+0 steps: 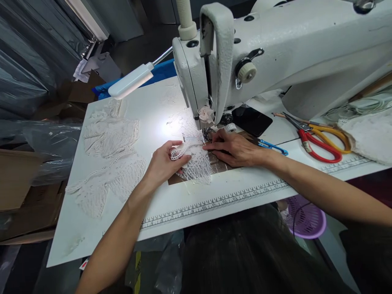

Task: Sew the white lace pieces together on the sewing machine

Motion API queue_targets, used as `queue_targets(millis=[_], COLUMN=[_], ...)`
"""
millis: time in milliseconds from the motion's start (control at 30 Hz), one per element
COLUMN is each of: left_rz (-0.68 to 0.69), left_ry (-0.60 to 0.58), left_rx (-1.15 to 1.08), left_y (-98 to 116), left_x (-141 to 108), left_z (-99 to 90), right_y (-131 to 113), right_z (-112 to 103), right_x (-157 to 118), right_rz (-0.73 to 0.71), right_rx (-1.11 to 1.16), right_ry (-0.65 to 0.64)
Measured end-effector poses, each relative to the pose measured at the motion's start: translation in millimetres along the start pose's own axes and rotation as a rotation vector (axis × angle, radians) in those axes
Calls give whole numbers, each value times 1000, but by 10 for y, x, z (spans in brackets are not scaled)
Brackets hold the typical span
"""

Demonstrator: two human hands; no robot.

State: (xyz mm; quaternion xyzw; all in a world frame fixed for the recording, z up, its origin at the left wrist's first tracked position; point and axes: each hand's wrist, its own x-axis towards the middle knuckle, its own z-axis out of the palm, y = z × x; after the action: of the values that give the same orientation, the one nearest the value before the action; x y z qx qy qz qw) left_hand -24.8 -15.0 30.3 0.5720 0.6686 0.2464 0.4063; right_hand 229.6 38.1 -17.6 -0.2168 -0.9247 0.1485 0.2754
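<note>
A piece of white lace [196, 165] lies under the needle area of the white sewing machine [190, 77]. My left hand [165, 161] pinches the lace's folded left edge between thumb and fingers. To the right of the presser foot [206, 134], my right hand [237, 149] rests with its fingers stretched out and apart, the fingertips touching the lace's right edge. Part of the lace runs behind the presser foot. Beneath the lace and right hand is a brown plate [220, 165] on the table. A pale fabric flower [206, 114] sits on the machine head.
More white lace pieces [112, 136] are spread on the table's left. Blue thread snips [272, 147], a black phone [252, 120], red-handled scissors [318, 147] and yellow-handled scissors [333, 134] lie right. A ruler strip [214, 204] follows the front edge. A purple basket [320, 224] stands below.
</note>
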Motion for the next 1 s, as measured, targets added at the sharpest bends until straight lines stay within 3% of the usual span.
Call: queue_targets(millis=[300,500,800,900,1000], left_rz=[21,-5,-10,44,149], left_ry=[26,43,41,47,125], left_rx=[47,29,19,91,215], left_y=[35,14,-14,-32,-52], left_x=[-38,-24,-25,-32,-28], left_z=[19,37,51,32,2], right_y=[-51,-91,-165,-172,-187], right_z=[9,-72,-74,-72,-75], right_x=[7,-29,-71,-70,-69], right_rz=[63,45,33,40,60], right_rx=[-59,70,-34,-30,-34], right_ry=[-26,-49,-145,-144,-150])
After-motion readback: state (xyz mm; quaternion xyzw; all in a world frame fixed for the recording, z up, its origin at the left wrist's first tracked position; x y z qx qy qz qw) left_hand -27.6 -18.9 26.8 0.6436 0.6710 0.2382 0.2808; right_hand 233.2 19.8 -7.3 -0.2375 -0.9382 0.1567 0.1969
